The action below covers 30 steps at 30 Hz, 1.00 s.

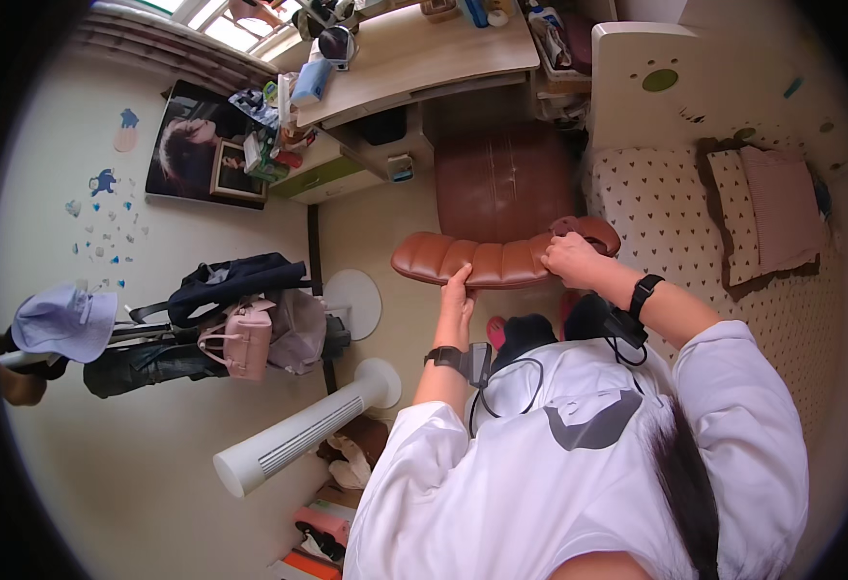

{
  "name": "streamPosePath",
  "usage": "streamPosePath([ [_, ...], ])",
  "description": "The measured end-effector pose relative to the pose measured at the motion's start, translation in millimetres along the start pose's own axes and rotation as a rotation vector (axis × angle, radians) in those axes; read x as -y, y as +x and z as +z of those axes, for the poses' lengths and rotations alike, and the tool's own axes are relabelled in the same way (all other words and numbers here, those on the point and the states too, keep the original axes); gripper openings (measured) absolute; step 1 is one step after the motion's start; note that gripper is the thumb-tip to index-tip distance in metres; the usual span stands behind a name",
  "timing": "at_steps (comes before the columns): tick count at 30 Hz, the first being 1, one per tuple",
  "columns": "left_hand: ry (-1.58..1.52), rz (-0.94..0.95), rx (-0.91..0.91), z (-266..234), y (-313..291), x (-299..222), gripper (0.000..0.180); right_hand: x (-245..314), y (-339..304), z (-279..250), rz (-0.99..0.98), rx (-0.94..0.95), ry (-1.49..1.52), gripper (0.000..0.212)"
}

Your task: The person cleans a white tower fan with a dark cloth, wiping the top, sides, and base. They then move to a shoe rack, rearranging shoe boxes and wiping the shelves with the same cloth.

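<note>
A brown leather chair stands in front of me, its padded, ribbed backrest (501,261) toward me and its seat (501,179) beyond. My left hand (457,290) grips the near edge of the backrest, thumb on top and fingers hidden behind it. At the backrest's right end, my right hand (576,259) is closed, with its fingers bent against the leather. A small dark reddish-brown piece (566,226) shows at those fingertips; whether it is a cloth or part of the chair I cannot tell.
Past the chair is a wooden desk (434,53) with a round mirror (335,45) and a blue pack (311,82). A bed (651,193) with pillows is on the right. To the left stand a white tower fan (298,435) and a rack with a pink bag (248,340).
</note>
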<state>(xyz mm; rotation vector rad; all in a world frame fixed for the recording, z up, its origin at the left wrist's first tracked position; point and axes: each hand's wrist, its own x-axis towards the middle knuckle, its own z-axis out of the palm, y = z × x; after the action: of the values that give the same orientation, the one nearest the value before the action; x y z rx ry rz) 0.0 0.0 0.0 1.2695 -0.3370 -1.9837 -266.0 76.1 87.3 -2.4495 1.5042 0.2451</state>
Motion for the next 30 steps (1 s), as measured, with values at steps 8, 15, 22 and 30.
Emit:
streamPosePath([
  [8,0.040,-0.017,-0.130,17.1,1.8,-16.7,0.040,-3.9,3.3,-22.1,-0.007,-0.004,0.017,0.027],
  [15,0.064,-0.039,-0.045,17.2,0.8,-20.4,0.047,-3.8,11.2,-30.5,0.024,0.006,0.032,0.049],
  [22,0.455,-0.232,0.152,8.6,-20.0,-46.0,0.077,-2.0,13.6,-45.4,0.082,0.054,0.135,0.058],
  [30,0.439,-0.162,0.189,2.5,-14.2,-43.0,0.075,10.1,6.5,-47.1,0.240,0.009,0.180,0.063],
])
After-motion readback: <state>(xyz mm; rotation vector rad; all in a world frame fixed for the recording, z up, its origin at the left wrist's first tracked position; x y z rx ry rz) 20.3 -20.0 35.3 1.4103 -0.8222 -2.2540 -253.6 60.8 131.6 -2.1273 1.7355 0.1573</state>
